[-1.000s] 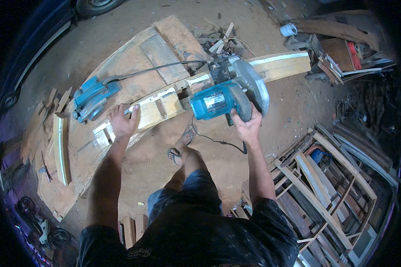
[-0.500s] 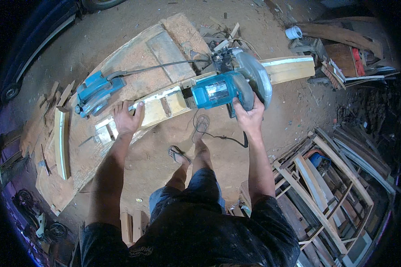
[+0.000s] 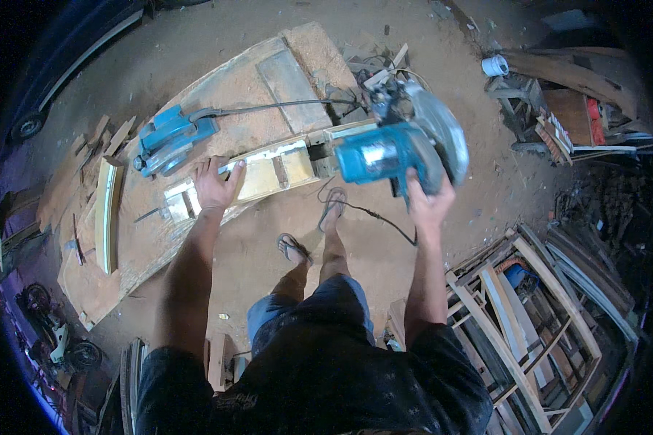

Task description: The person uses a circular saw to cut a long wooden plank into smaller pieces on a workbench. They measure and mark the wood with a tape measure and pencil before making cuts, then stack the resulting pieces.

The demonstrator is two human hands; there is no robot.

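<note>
A teal circular saw (image 3: 374, 154) with a silver blade guard (image 3: 450, 134) hangs blurred over the right part of the work. My right hand (image 3: 429, 201) is closed around its rear handle. My left hand (image 3: 216, 187) lies on the left part of a pale wooden beam (image 3: 272, 172), thumb and fingers spread. The beam has notches across it and a whitish strip along its far edge. It rests on a dusty board platform (image 3: 196, 101). Just beyond my left hand sits a teal electric planer (image 3: 170, 138), its cord running right. The saw hides what lies under it.
A short curved wooden piece (image 3: 109, 217) stands at the platform's left. A stack of wooden frames (image 3: 522, 326) fills the lower right. Scrap wood and a white bucket (image 3: 495, 66) are at the far right. A power cord (image 3: 374, 215) hangs near my feet.
The saw has moved right in my right hand, off the beam. The beam's right length, seen beyond the saw before, no longer shows there. My left hand stays on the beam.
</note>
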